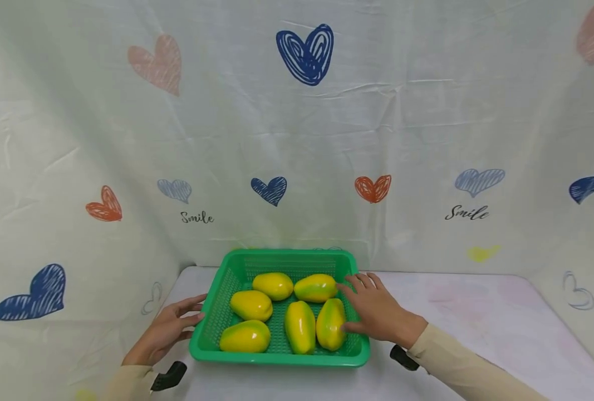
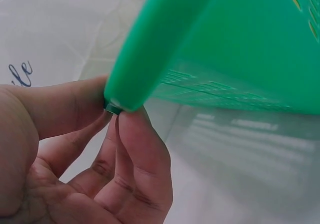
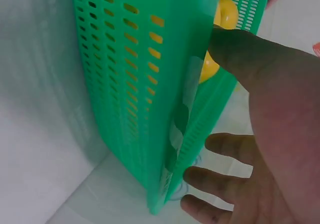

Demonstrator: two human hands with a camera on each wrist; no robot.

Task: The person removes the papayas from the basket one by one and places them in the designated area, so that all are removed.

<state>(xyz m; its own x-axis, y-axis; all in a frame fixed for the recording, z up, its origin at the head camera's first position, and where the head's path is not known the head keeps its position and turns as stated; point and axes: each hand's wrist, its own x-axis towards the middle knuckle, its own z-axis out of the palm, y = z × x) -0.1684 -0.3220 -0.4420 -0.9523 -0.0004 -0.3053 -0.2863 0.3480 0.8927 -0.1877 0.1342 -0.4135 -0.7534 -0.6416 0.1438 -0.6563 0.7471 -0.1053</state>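
A green plastic basket [image 1: 279, 358] with perforated walls stands on the table. Inside lie several glossy yellow fruits [image 1: 299, 327] with green streaks, mango-like in shape. At the basket's left side, my left hand [image 1: 168, 329] pinches the rim; the left wrist view shows thumb and fingers meeting at the rim's edge [image 2: 142, 53]. My right hand [image 1: 379, 312] is over the right rim with fingers spread. Its thumb reaches inside, beside the nearest fruit [image 1: 330, 325]. In the right wrist view the other fingers [image 3: 220, 184] stretch out past the rim, holding nothing.
The white table [image 1: 477, 323] extends to the right of the basket. Behind it hangs a pale cloth [image 1: 322, 133] printed with hearts and the word Smile, close to the basket's back rim. Dark wrist devices [image 1: 169, 376] sit on both forearms.
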